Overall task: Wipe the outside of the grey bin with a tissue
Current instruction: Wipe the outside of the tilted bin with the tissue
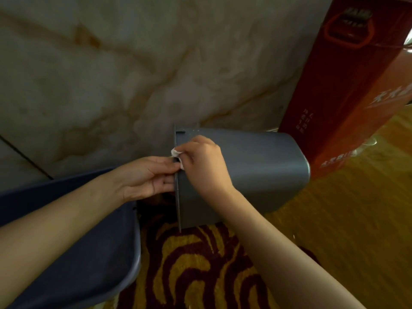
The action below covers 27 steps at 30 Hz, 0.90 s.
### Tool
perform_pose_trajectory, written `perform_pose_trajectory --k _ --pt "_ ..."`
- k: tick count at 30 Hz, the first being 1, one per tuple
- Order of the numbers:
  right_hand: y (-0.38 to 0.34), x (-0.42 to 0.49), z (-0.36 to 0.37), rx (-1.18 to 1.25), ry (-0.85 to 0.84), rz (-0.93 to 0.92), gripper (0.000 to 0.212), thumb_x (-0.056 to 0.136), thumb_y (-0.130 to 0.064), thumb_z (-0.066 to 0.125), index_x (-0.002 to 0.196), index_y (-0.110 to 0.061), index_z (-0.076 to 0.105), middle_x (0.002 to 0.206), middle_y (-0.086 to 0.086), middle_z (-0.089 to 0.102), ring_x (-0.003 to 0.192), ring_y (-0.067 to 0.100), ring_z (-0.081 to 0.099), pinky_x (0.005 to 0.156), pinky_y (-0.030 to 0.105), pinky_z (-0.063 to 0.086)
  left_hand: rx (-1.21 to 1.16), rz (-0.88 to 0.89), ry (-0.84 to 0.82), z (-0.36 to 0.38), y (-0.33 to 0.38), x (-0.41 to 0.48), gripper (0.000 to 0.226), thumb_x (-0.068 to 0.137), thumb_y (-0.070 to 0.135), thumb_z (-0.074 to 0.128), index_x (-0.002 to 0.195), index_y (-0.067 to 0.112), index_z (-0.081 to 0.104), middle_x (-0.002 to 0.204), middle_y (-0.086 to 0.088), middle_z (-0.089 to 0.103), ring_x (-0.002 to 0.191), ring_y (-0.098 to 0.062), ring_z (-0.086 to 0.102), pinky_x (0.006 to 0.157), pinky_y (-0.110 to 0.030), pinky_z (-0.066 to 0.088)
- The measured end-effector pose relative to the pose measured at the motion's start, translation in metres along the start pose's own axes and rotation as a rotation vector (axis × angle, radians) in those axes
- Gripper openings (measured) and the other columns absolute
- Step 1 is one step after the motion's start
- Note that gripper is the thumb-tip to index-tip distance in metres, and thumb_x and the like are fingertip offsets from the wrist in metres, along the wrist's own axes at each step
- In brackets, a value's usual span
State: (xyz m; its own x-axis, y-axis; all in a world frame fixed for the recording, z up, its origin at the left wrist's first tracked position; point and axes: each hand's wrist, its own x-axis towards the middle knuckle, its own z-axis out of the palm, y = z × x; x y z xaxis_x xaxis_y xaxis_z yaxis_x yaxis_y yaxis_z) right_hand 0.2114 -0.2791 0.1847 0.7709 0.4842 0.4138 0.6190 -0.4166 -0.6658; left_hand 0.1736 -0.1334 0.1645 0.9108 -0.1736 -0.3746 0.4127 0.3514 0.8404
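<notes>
The grey bin point(256, 166) is held on its side in mid-air, its open rim facing left and its rounded base to the right. My left hand point(147, 177) grips the rim, fingers reaching inside the opening. My right hand point(205, 163) rests on the bin's upper side near the rim, pinching a small crumpled white tissue point(177, 156) against the edge. Most of the tissue is hidden under my fingers.
A dark blue chair seat point(84, 241) lies under my left forearm. A tall red cardboard box point(347, 81) stands at the right against the marbled wall point(133, 74). Below is a yellow and maroon patterned carpet point(200, 264).
</notes>
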Motion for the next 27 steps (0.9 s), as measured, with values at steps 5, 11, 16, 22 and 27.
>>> perform_pose_trajectory --k 5,11,16,22,27 --pt "0.02 0.0 -0.011 0.001 0.0 0.022 0.016 0.085 -0.003 0.063 0.096 -0.008 0.074 0.093 0.014 0.064 0.092 0.032 0.058 0.079 0.034 0.044 -0.024 -0.031 -0.06 0.0 -0.001 0.0 0.033 0.061 0.013 0.08 0.093 0.007 0.075 0.094 -0.012 0.076 0.088 -0.021 0.072 0.07 -0.032 0.058" --pt "0.065 -0.013 -0.042 -0.206 0.145 0.124 0.016 0.085 -0.003 0.063 0.095 -0.008 0.074 0.093 0.011 0.066 0.09 0.032 0.058 0.076 0.029 0.041 0.009 -0.069 -0.1 -0.002 0.0 0.001 0.056 0.045 0.018 0.09 0.098 0.007 0.074 0.099 -0.012 0.075 0.091 -0.022 0.072 0.07 -0.031 0.058" --pt "0.122 -0.021 -0.096 -0.378 0.282 0.405 0.016 0.088 -0.009 0.06 0.097 -0.009 0.074 0.101 0.011 0.068 0.092 0.026 0.059 0.069 0.023 0.033 0.027 -0.081 -0.137 -0.005 0.0 0.001 0.054 0.051 0.018 0.087 0.102 0.008 0.073 0.103 -0.011 0.074 0.096 -0.022 0.07 0.073 -0.032 0.057" --pt "0.142 -0.036 -0.115 -0.386 0.369 0.506 0.014 0.089 -0.014 0.062 0.096 -0.008 0.073 0.103 0.011 0.067 0.095 0.027 0.059 0.075 0.024 0.036 -0.002 -0.075 -0.048 -0.001 0.018 0.009 0.037 0.069 0.027 0.074 0.099 0.007 0.07 0.089 -0.014 0.076 0.083 -0.024 0.073 0.068 -0.035 0.059" --pt "0.14 -0.047 -0.113 -0.398 0.399 0.494 0.014 0.089 -0.013 0.062 0.096 -0.006 0.073 0.102 0.012 0.065 0.093 0.026 0.058 0.074 0.027 0.038 -0.219 0.083 0.309 0.022 0.036 0.039 0.026 0.096 0.024 0.039 0.084 0.012 0.059 0.056 -0.002 0.072 0.05 -0.013 0.069 0.047 -0.026 0.057"
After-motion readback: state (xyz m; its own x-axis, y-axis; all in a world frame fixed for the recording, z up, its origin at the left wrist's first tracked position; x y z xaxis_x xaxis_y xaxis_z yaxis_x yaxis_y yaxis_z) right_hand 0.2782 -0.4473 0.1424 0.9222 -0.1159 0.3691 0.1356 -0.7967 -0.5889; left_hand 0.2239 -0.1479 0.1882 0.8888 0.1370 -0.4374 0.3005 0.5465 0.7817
